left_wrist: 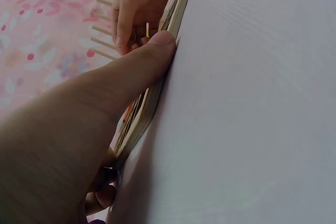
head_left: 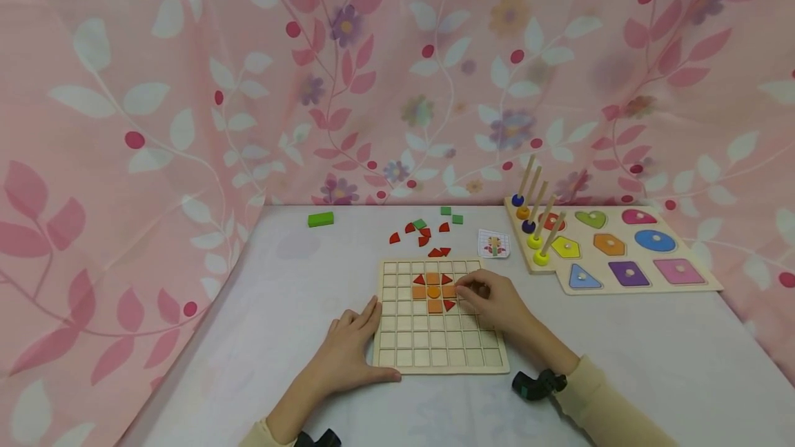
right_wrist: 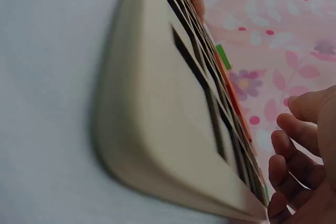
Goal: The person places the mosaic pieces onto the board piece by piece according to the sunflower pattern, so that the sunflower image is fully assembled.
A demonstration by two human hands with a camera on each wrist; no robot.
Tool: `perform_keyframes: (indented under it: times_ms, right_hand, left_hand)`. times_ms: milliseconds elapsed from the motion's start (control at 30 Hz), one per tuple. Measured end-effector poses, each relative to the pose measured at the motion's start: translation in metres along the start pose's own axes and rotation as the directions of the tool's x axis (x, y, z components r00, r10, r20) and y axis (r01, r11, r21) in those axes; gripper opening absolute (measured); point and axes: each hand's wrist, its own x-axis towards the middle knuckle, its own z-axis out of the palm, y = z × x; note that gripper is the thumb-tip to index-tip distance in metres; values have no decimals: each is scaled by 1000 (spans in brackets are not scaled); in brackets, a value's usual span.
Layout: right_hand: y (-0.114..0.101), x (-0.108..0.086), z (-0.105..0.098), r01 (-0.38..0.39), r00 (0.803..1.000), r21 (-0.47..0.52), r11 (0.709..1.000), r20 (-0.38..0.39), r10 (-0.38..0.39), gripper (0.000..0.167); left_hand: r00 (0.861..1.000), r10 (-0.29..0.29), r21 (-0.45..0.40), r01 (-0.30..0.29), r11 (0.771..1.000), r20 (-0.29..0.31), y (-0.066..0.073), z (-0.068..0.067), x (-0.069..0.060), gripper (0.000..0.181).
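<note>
A wooden grid board [head_left: 404, 340] lies on the table. Several orange squares [head_left: 419, 292] form a cross on it around an orange circle [head_left: 433, 292], with three red pieces [head_left: 448, 305] at the cross's corners. My left hand [head_left: 350, 354] rests at the board's near left corner, thumb along the front edge and fingers along the left edge. Over the board's right side is my right hand [head_left: 497, 299], its fingertips by the right orange square [head_left: 448, 292]. In the right wrist view the loosely bent fingers [right_wrist: 286, 148] show nothing between them.
Red quarter-circle pieces [head_left: 424, 241] and green squares [head_left: 446, 211] lie behind the board. Nearby is a pattern card [head_left: 493, 243]. A shape puzzle board [head_left: 621, 281] with pegs [head_left: 546, 216] stands at the right. A green block [head_left: 320, 220] lies at the back left.
</note>
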Motion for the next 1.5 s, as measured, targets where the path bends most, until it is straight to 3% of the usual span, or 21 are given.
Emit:
perform_keyframes:
  times_ms: [100,300,567,700,867,1100,1500]
  right_hand:
    - [-3,5,-9,-9,1000,-7,1000,-10,8,15]
    - [-4,20,-20,47,998,-63,997,-38,-50,16]
    - [-3,70,-29,75,997,-141,987,-15,-78,22]
    - [2,97,-32,59,998,-175,983,16,-57,22]
    - [14,120,-29,60,992,-224,973,124,-33,20]
    - [22,125,-25,8,976,-234,972,212,44,21]
    - [22,126,-17,37,978,-226,974,209,11,23]
  left_hand:
    - [1000,2,-6,-2,1000,-3,-1,-1,1,133]
    - [1000,2,-11,-2,1000,4,-3,-4,1,132]
    - [1000,10,-5,-10,1000,7,-5,-5,3,132]
    - [1000,12,-7,-12,1000,6,-6,-5,6,132]
    - [1000,17,-21,-17,1000,8,-4,-4,8,132]
    - [1000,10,-17,-9,1000,16,-2,0,7,133]
    - [1000,19,-4,-19,1000,4,-3,-2,1,133]
